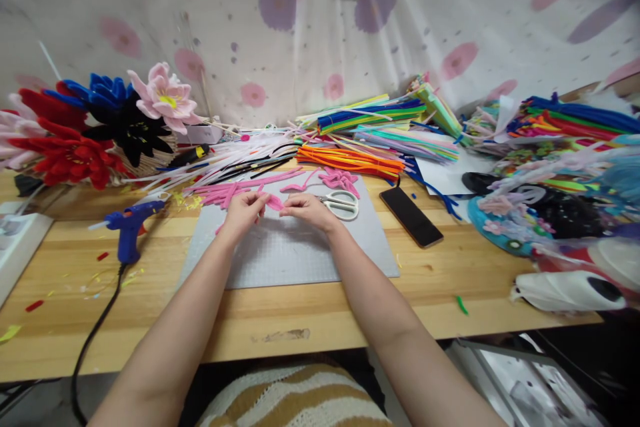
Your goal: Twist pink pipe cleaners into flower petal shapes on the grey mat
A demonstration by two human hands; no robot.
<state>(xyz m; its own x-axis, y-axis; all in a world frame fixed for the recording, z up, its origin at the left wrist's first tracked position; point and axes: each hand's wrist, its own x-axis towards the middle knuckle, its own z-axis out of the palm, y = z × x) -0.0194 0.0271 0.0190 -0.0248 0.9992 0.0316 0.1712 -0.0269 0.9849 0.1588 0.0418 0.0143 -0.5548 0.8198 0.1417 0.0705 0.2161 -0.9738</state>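
Grip of left hand (pixel 246 212) and right hand (pixel 311 211) clamped on pink fuzzy piece (pixel 275 203) (its ends partly hidden).

That pale wooden worktop (pixel 280 320) has a grey mat (pixel 295 257) lying on it, a blue glue gun (pixel 129 230) to the mat's left and a black phone (pixel 411 216) just to its right. Bundles of coloured fuzzy stems (pixel 373 113) lie along the back, and what's under the far-right heap is hard to make out.
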